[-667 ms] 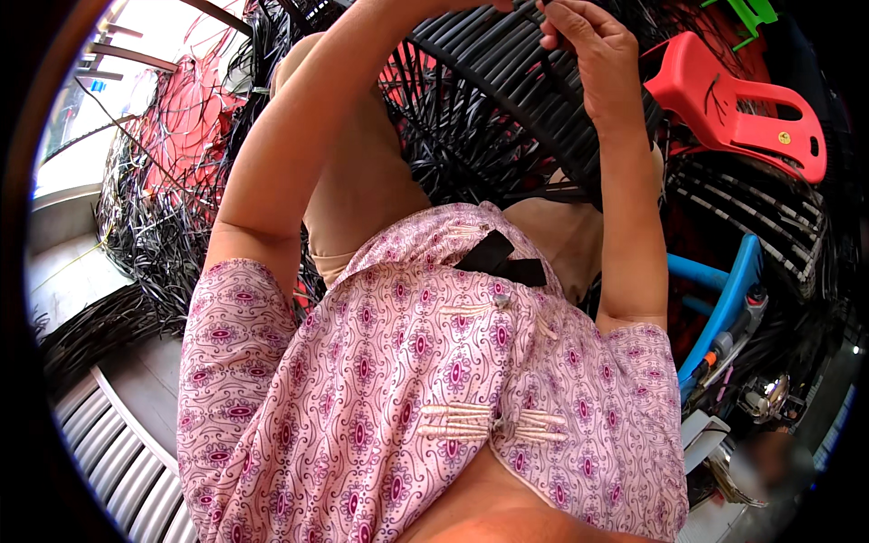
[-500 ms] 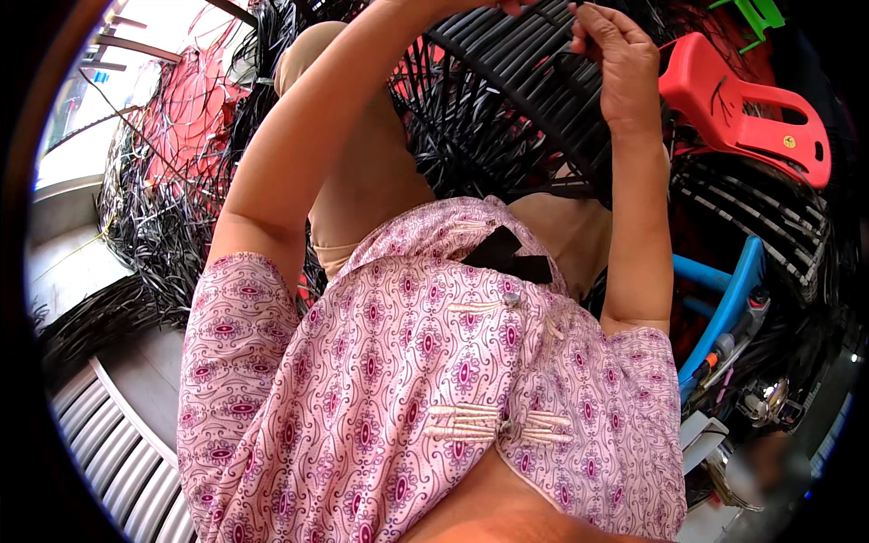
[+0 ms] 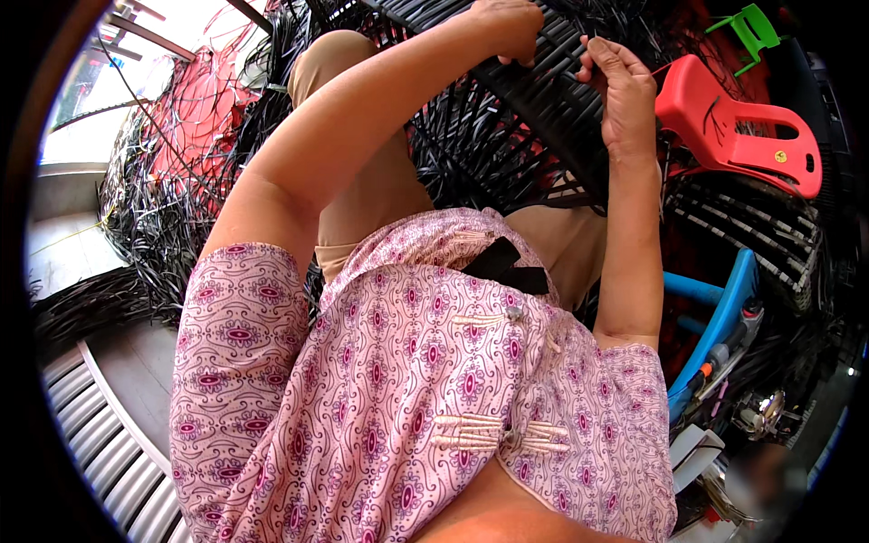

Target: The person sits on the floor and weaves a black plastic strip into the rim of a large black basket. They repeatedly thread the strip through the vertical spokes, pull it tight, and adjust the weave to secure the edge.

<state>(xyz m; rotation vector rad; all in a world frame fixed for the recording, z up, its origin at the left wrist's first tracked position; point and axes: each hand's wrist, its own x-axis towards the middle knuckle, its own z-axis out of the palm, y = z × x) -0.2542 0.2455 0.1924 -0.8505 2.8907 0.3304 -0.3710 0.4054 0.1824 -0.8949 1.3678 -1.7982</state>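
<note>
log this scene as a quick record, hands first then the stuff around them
left hand: fingers curled, above the black slatted panel; grip unclear
right hand: thumb and fingertips close together; whether they hold a strip is unclear
work: black slatted panel, in front of the person
left side: tangled black strips, white slatted piece
right side: red plastic chair, small green chair, blue plastic frame
clothing: patterned pink top

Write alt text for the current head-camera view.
The left hand and right hand of a person in a pink patterned shirt are at a black slatted piece. Loose black strips lie heaped at left; a red plastic chair is at right.
</note>
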